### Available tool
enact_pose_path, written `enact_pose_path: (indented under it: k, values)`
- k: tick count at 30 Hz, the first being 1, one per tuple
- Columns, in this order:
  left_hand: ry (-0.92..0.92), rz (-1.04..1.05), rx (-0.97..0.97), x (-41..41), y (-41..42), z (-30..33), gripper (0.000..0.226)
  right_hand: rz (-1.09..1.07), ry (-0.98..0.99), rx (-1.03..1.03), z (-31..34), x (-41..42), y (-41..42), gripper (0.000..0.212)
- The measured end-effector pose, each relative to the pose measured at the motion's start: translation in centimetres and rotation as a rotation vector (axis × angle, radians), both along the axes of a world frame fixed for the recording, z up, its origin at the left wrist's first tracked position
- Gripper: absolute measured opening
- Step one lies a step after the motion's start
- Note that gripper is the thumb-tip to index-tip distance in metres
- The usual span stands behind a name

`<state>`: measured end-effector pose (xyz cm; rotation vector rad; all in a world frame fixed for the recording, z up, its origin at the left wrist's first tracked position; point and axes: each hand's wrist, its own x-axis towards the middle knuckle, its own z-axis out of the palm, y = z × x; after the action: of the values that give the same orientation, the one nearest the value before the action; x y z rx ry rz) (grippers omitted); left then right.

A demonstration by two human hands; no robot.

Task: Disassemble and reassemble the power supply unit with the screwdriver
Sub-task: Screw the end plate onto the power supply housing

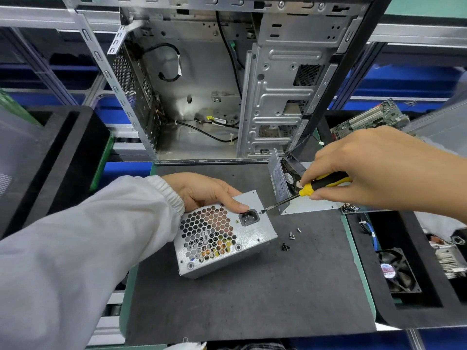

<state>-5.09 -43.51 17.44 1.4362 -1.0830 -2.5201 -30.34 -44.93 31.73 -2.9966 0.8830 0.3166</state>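
Steel PC case (pixel 202 79), side open, stands at the back edge of the dark grey mat (pixel 252 286), its lower rail right along the mat's far border. Mat has free room across the whole near half and to the front right; green bench edge (pixel 358 261) shows along its right side. Black foam tray (pixel 394 248) sits off the right edge with a fan (pixel 398 271) in it; another black foam block (pixel 63 152) to the left. Power supply unit (pixel 222 236) sits mid-mat, tilted, honeycomb grille and power socket facing up. Left hand (pixel 204 192), white sleeve, grips its top edge, thumb by the socket. Removed metal cover (pixel 290 190) stands just right of it. Right hand (pixel 374 168) pinches the yellow-black screwdriver (pixel 303 190), tip at a screw on the unit's top right corner. Loose screws (pixel 290 236) lie on the mat right of the unit, some silver, some black.
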Motion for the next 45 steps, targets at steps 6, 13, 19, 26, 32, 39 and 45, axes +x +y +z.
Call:
enact_pose_path:
  k: [6,13,19,26,32,39,45]
  values:
    - [-0.041,-0.04,-0.025,-0.2,-0.1,0.7,0.027,0.006,-0.019,0.025,0.0,0.1,0.0,0.024]
    - [-0.176,-0.067,-0.026,-0.9,-0.5,1.8,0.059,-0.021,-0.05,0.07,-0.6,-0.6,-0.4,0.036]
    - [-0.191,-0.009,-0.068,-1.4,-0.2,1.7,0.042,-0.06,-0.069,0.091,-1.8,-1.7,-0.2,0.036]
    - [-0.176,0.058,-0.086,-1.3,0.5,1.1,0.052,-0.14,-0.133,0.27,-4.1,-4.1,-0.3,0.019]
    - [-0.213,0.063,-0.127,-1.1,0.5,0.8,0.057,-0.289,-0.271,0.541,-7.7,-5.8,0.6,0.041]
    - [-0.085,0.064,-0.275,-0.4,0.9,0.7,0.027,-0.419,-0.618,0.802,-11.1,-3.0,2.4,0.017]
    - [0.083,-0.031,-0.5,0.8,1.5,-0.2,0.036,-0.44,-0.61,0.956,-11.7,-0.1,0.9,0.023]
